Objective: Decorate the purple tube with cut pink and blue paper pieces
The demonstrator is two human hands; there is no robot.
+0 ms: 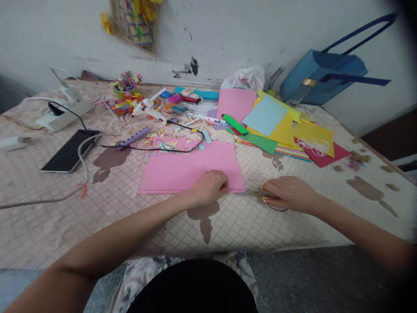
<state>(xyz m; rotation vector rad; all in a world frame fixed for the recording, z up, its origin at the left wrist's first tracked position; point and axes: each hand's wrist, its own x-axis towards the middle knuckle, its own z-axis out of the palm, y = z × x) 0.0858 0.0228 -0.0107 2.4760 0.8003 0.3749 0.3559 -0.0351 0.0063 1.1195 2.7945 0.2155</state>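
Observation:
A large pink sheet lies flat on the patterned tablecloth in front of me, with small paper scraps on its upper left part. My left hand is closed at the sheet's near edge, its fingers curled on the paper. To the right, my right hand holds gold-handled scissors, fingers in the loops. The blades point left and reach the sheet's lower right corner, along a narrow strip at the near edge. How far apart the blades are is too small to tell.
Coloured papers, a green marker and white string lie at the back right, before a blue bag. A white glue gun is behind the sheet. At left are a phone, cables and a power strip.

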